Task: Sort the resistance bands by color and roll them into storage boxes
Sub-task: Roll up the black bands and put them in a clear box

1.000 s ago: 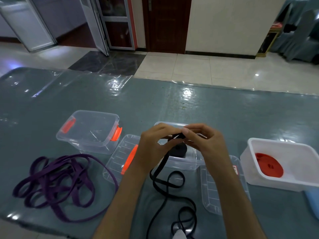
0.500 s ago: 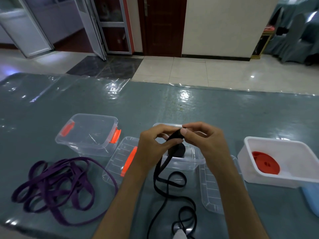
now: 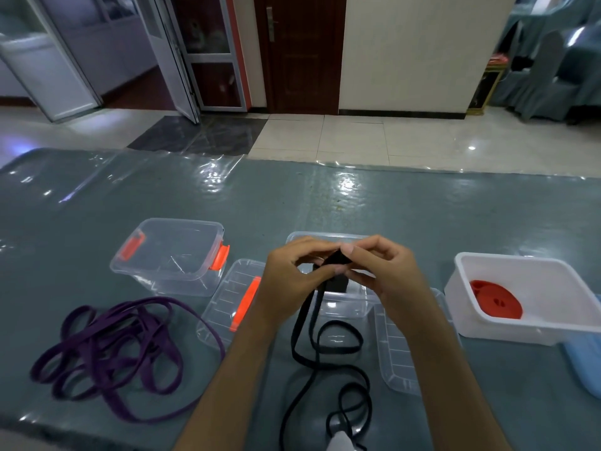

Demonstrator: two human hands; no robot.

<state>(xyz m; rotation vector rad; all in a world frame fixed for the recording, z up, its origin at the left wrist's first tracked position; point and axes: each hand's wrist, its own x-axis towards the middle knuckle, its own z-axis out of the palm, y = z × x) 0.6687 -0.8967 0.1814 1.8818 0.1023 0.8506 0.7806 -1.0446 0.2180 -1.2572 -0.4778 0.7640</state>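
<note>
Since the earlier frame little has shifted: both hands stay over the middle clear box, the small roll between the fingertips looks slightly tighter, and the loose tail on the table has barely changed shape.

Black band (image 3: 304,323): one end is wound into a short roll held above the middle clear box (image 3: 341,307), the rest hangs down and trails in loops toward the near table edge. Left hand (image 3: 289,275) pinches the roll from the left; right hand (image 3: 380,271) pinches it from the right, fingers curled round it. Judgement: holding it right over the box lets the finished roll drop straight in, and the slack tail feeds upward freely.

Purple bands (image 3: 110,353) lie in an untidy heap at left, near the empty clear box with orange latches (image 3: 169,252); probably the next colour. A red band (image 3: 496,299), already coiled, sits in the white box (image 3: 553,330) at right. Two clear lids lie flat beside the middle box, the left lid (image 3: 234,297) with an orange latch, the right lid (image 3: 400,353) partly under the forearm.

Table (image 3: 357,203) carries a glossy plastic cover. No brand, label or writing is legible anywhere.
</note>
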